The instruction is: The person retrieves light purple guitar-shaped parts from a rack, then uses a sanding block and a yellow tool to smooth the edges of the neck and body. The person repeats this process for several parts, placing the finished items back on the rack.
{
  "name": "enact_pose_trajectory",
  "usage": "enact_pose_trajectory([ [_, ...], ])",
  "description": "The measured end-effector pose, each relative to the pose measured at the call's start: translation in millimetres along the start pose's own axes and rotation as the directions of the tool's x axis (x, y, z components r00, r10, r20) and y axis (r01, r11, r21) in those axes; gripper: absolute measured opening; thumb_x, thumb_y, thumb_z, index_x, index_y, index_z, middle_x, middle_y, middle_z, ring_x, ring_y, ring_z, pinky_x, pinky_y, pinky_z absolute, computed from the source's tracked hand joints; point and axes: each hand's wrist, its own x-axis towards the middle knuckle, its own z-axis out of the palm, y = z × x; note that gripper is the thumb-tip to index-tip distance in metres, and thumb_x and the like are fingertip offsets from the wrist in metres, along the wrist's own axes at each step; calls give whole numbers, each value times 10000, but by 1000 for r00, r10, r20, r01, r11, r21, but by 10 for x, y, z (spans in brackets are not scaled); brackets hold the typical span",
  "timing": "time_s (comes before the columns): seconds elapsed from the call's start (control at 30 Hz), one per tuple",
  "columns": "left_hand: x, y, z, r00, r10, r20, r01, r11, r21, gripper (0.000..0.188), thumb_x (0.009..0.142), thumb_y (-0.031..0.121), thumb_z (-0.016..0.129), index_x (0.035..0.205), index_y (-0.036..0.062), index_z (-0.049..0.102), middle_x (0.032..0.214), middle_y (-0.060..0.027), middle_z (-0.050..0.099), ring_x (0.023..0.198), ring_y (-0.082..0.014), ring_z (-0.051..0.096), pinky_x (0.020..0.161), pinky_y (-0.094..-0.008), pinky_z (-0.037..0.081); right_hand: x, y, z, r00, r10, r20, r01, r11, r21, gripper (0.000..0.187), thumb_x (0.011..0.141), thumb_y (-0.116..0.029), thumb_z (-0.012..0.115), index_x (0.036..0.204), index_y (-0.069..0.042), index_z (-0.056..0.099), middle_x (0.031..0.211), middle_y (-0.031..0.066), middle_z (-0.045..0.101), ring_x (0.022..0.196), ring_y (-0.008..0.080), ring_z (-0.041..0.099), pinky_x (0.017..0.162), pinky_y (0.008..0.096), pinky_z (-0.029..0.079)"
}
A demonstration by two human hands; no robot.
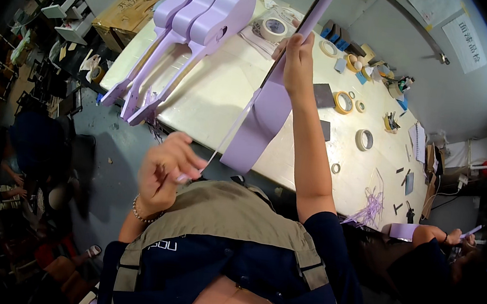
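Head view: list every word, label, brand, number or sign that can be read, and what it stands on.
I won't copy the wording out, only where it stands.
Brown cardboard box: large dark characters.
White rectangular paper wall sign: bold dark characters.
Dark-blue fabric top: short row of white letters.
White paper sheet with yellow tape: too small to read.

Head view: the left fisheye camera, worn on the person's head, looks steeply down and forward over a table [201, 104] toward a wall [465, 103] at two o'clock. The apron [226, 209], at six, lies close below; the left hand [165, 171], at eight, and right hand [298, 63], at one, fall within view.
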Motion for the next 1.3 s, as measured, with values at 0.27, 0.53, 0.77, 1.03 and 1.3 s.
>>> enact_pose_trajectory([
  [0.27, -829, -329, -363, 721, -606, -336, 107, 577, -810, 99, 906, 152, 517, 865, 98, 444, 781, -6, 509, 799, -156, 495, 830, -367, 386, 135, -145, -223, 973, 152, 172, -191, 953, 237, 437, 814, -134, 549, 1161, 52, 360, 778, 127, 604, 686, 201, 617, 658, 289, 493],
  [0.53, -942, -606, -1419, 564, -642, -520, -264, 457, -850, 121, 899, 155, 507, 882, 38, 529, 806, -44, 535, 798, -162, 493, 833, -369, 407, -8, -314, -443, 817, 61, 573, -358, 834, 421, 565, 818, -278, 620, 1201, 76, 403, 1023, 298, 580, 941, 396, 609, 808, 433, 510],
  [0.77, -395, 698, -3238, 655, -247, -714, -334, 753, -567, 144, 897, 81, 467, 796, -18, 490, 782, -104, 496, 801, -213, 485, 869, -415, 386, -8, -272, -599, 745, -27, 666, -370, 814, 447, 641, 760, -232, 659, 1224, 116, 387, 1046, 334, 562, 958, 453, 582, 841, 506, 477],
  [1.03, -1698, 2537, -5618, 375, 102, -921, -543, 830, -129, 242, 903, 41, 432, 671, 18, 495, 673, -103, 516, 714, -241, 518, 819, -448, 446, -4, 59, -672, 672, -155, 724, -495, 633, 595, 561, 733, -147, 633, 1170, 132, 418, 1001, 342, 570, 953, 445, 585, 808, 521, 505],
  [1.3, -1194, 880, -2836, 333, 184, -925, 477, 813, 333, 200, 862, 104, 601, 1017, -19, 570, 936, -92, 608, 853, -141, 598, 802, -243, 503, -218, -207, -490, 759, -17, 651, -506, 614, 605, 499, 730, -127, 637, 1110, 141, 454, 972, 340, 580, 931, 449, 591, 812, 521, 505],
])
